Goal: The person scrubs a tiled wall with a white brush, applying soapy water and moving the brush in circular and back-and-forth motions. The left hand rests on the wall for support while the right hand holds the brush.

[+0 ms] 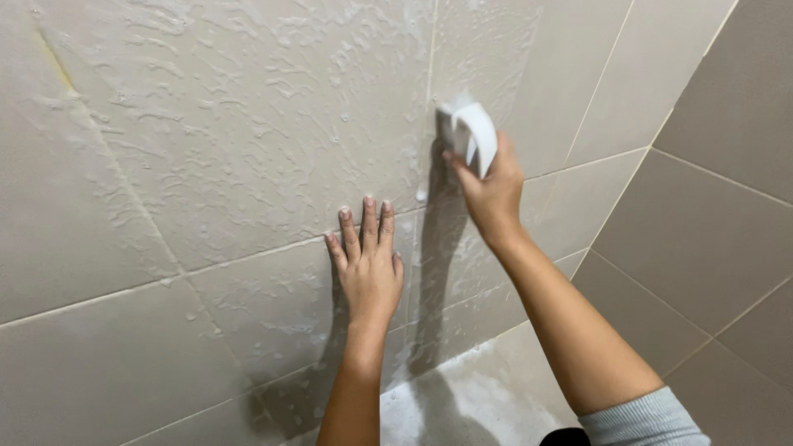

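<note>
A person's right hand (494, 188) clasps a white plastic scrubbing brush with a looped handle (471, 134) against a soapy, grey tiled wall (206, 124), the fingers curled through and around the handle so the brush sits above the knuckles, just right of a vertical grout line. The left hand (369, 263) lies flat on the wall lower down and to the left, fingers released and spread upward across a horizontal grout line, gripping nothing. Suds streak the upper tiles and pool pale on the grey floor (487, 396) at the wall's base. A second, dry tiled wall (710, 231) meets it at the corner on the right. The brush's bristles are hidden against the tile and blurred; the right arm's light grey sleeve (644, 421) is cut off at the bottom edge.
</note>
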